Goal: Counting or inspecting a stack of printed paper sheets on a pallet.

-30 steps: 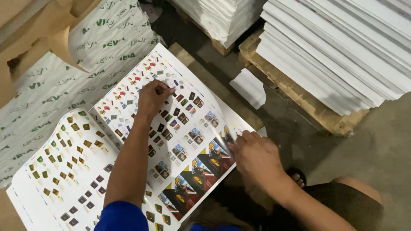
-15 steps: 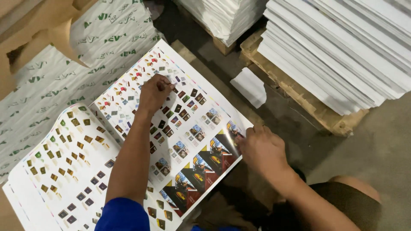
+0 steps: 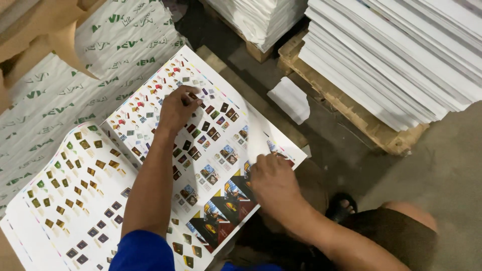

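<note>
A big printed sheet [image 3: 150,105] covered with rows of small coloured pictures lies on a stack before me. My left hand [image 3: 176,108] rests fingers-down on the upper middle of that sheet, pressing it flat. My right hand [image 3: 273,181] pinches the sheet's right edge near the lower corner, fingers curled on the paper. A second printed sheet [image 3: 65,200] with small gold and dark squares lies to the left, partly under the first.
White wrapped packs with green lettering [image 3: 60,85] lie at the upper left under torn brown paper [image 3: 40,35]. A wooden pallet [image 3: 351,115] bears tall stacks of white sheets [image 3: 401,55]. A loose white scrap [image 3: 290,99] lies on the dark floor. My sandalled foot [image 3: 342,207] shows below.
My right hand has shifted down and left along the sheet's right edge. The left hand stays on the sheet's upper middle. The view has drifted slightly.
</note>
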